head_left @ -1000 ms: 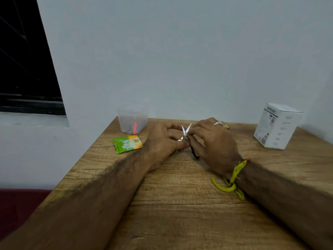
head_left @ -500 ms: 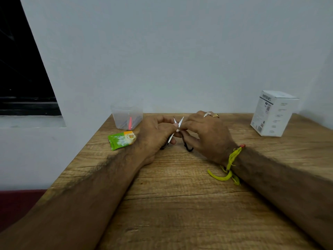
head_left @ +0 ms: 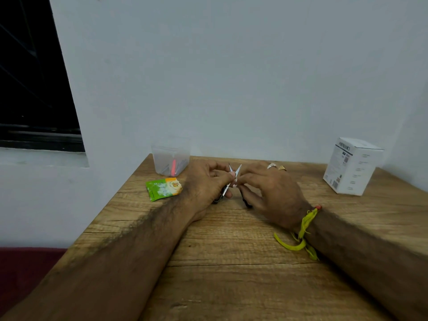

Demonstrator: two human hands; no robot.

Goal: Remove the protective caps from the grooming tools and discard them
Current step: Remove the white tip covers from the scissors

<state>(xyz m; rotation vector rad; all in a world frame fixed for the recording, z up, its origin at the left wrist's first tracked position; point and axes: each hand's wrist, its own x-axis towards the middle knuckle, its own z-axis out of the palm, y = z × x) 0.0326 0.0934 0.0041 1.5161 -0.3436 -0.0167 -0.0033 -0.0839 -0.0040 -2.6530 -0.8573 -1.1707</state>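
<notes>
A: Holding those scissors [head_left: 233, 176] by the shanks near the pivot looks sound to me. You have them up over the far middle of the wooden table [head_left: 231, 262], blades spread in a V and pointing away from you, black loops hanging down toward the wood.

B: How will they handle?

A: Light, stiff and slick, I would judge. They are thin steel with sharp tips, so keep your fingers below the crossing and off the edges. I cannot make out any cap on the blades; it would be too small to tell here.

B: And the hands?

A: Your left hand [head_left: 206, 184] has its thumb and fingers pinched on one shank, wrist resting on the table. Your right hand [head_left: 271, 188], rings on two fingers, pinches the other shank, with a yellow thread bracelet [head_left: 301, 232] at the wrist.

B: Where would a cap go?

A: Possibly the clear plastic tub [head_left: 170, 158] at the back left, just behind the green sachet [head_left: 163, 188]; that is a guess. A white box [head_left: 352, 166] stands well apart on the right.
</notes>
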